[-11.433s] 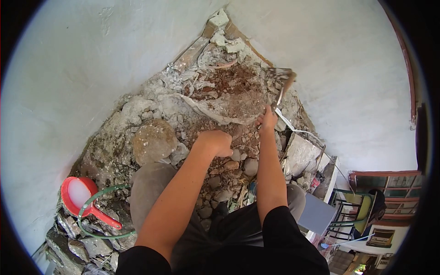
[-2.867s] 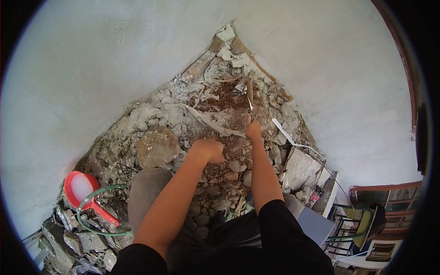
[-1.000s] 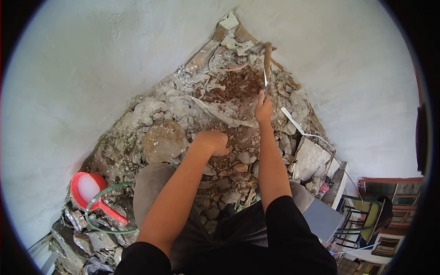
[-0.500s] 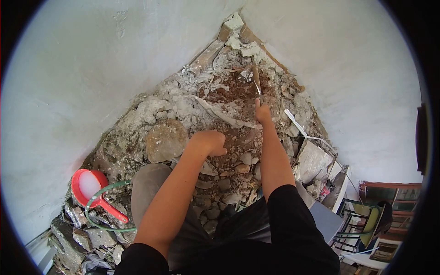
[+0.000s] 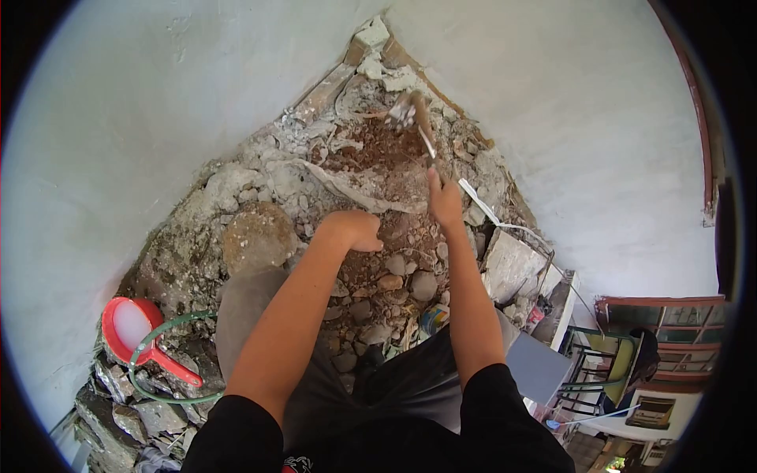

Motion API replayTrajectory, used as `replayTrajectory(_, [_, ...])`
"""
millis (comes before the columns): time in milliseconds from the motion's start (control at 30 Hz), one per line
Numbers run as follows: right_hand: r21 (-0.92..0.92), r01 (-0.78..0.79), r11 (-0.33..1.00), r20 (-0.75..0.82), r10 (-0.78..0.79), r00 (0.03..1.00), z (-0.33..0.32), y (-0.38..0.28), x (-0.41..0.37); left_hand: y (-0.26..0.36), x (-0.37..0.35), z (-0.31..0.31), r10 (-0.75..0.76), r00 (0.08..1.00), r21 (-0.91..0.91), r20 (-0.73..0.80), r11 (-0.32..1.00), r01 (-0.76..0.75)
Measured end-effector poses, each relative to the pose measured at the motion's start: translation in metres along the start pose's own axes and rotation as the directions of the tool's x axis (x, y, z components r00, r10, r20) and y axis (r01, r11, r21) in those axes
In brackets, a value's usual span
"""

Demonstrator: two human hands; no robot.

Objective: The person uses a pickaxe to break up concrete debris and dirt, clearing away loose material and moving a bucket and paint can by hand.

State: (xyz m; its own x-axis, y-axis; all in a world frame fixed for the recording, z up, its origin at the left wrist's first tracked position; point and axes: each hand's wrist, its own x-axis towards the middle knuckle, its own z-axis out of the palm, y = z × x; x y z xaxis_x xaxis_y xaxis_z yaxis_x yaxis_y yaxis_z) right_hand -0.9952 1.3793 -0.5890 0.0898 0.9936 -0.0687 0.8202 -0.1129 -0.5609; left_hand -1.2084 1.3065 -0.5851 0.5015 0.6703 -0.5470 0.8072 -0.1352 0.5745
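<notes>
The right hand (image 5: 445,201) has its fingers closed around the handle of a tool (image 5: 413,117), its head over the reddish soil (image 5: 386,150) in the corner. The left hand (image 5: 355,231) is curled near the stones (image 5: 392,281); whether it grips anything, I cannot tell.

No words, brands, numbers or signs can be read. At the bottom edge, the black shirt (image 5: 378,456) carries a small white and red print, partly cut off and too unclear to make out. Among the stones, by the person's leg, a small round item (image 5: 434,318) has blue, yellow and white markings, too small to read.
</notes>
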Motion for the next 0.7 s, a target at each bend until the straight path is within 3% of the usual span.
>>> replayTrajectory(67, [0.006, 0.078, 0.997, -0.086, -0.077, 0.993, -0.014, -0.011, 0.007, 0.004, 0.002, 0.000, 0.074, 0.997, -0.033, 0.024, 0.997, -0.073])
replayTrajectory(133, [0.064, 0.149, 0.987, -0.203, -0.133, 0.970, -0.025, -0.027, 0.011, 0.005, -0.002, -0.004, 0.027, 0.999, -0.010, 0.021, 1.000, -0.027])
replayTrajectory(267, [0.080, 0.141, 0.987, -0.290, -0.112, 0.950, 0.019, -0.006, 0.024, 0.001, -0.005, -0.004, -0.006, 1.000, 0.020, 0.012, 1.000, 0.005])
replayTrajectory(333, [-0.035, -0.059, 0.998, -0.253, 0.049, 0.966, 0.059, 0.025, 0.025, 0.003, -0.007, -0.005, -0.009, 1.000, 0.033, 0.023, 0.999, 0.008])
replayTrajectory(367, [-0.028, -0.064, 0.998, -0.250, 0.056, 0.967, 0.070, 0.035, 0.025, 0.003, -0.007, -0.005, -0.011, 1.000, 0.045, 0.029, 0.999, 0.010])
replayTrajectory(433, [-0.078, -0.177, 0.981, -0.073, 0.171, 0.983, 0.085, 0.044, 0.021, -0.001, -0.005, -0.004, -0.008, 1.000, 0.028, 0.023, 1.000, 0.008])
replayTrajectory(667, [-0.053, -0.225, 0.973, -0.009, 0.224, 0.974, 0.070, 0.052, 0.045, -0.009, -0.013, -0.002, 0.036, 0.999, 0.008, -0.017, 0.999, -0.035])
replayTrajectory(700, [-0.037, -0.286, 0.957, 0.077, 0.288, 0.954, 0.068, 0.050, 0.051, -0.008, -0.013, -0.002, 0.041, 0.999, 0.010, -0.021, 0.999, -0.040])
